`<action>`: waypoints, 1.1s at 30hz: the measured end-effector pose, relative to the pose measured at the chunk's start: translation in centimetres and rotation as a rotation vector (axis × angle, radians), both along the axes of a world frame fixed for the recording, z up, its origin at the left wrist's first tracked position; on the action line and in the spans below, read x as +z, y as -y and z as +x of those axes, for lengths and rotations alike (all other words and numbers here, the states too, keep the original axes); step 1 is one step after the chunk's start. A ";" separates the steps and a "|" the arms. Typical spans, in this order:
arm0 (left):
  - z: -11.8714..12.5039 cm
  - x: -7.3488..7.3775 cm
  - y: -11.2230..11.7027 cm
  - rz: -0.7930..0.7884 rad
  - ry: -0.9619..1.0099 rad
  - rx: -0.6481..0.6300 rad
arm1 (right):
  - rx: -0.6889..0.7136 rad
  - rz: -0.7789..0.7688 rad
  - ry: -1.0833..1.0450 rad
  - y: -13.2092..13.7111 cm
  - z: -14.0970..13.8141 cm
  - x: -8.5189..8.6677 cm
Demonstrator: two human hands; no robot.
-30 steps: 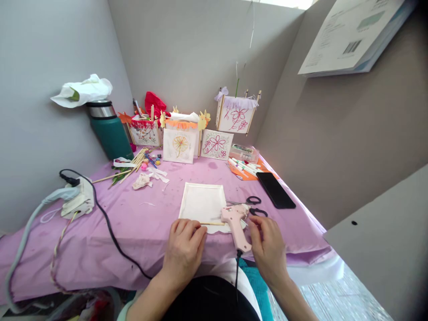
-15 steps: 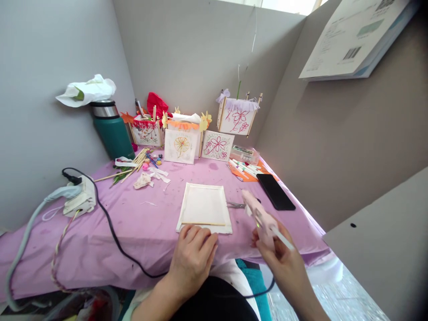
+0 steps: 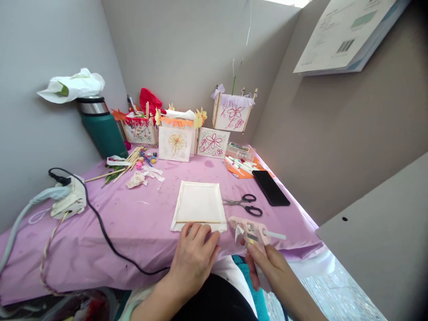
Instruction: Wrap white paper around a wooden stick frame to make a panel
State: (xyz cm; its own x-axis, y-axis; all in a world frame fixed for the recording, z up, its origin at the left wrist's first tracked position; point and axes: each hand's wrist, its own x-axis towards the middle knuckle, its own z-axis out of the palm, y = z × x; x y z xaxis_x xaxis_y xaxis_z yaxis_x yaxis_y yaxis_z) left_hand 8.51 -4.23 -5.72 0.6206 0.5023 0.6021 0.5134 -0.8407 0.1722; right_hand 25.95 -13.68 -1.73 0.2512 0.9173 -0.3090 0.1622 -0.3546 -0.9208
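Note:
A square white cloth-covered panel [image 3: 199,201] with raised borders lies on the table before me. Along its near side runs a thin wooden stick [image 3: 196,221]. My left hand [image 3: 195,252] is closed over the panel's near edge, fingers bent together and their undersides hidden. In my right hand [image 3: 264,263] is a pink hot glue gun [image 3: 252,232], gripped by its handle. Its nozzle points left, just beyond the panel's near right corner, and a white glue stick [image 3: 276,235] sticks out of its back. Black-handled scissors [image 3: 245,203] lie right of the panel, blade tips at its edge.
A black phone [image 3: 270,187] and several markers [image 3: 240,166] lie to the right. Embroidered boxes and panels [image 3: 175,143] line the back. At left stand a green bottle [image 3: 103,133] and a power strip [image 3: 71,198]; a black cable [image 3: 107,218] crosses the table toward me.
My right hand has swung the glue gun left and lower, turning its nozzle toward the panel's corner and uncovering the scissors' handles. My left hand stays at the panel's near edge.

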 end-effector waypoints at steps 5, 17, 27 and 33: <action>-3.0 -0.6 -0.5 0.139 0.186 0.175 | 0.034 -0.078 0.008 0.0 -0.1 0.2; -5.3 -1.8 -1.4 0.150 0.158 0.307 | 0.060 -0.057 0.006 -0.3 -0.1 0.3; -5.4 -2.0 -1.4 0.138 0.154 0.299 | 0.048 -0.079 0.032 -0.3 -0.2 0.4; -5.4 -2.0 -1.3 0.125 0.154 0.292 | 0.052 -0.092 0.049 -0.4 -0.6 0.4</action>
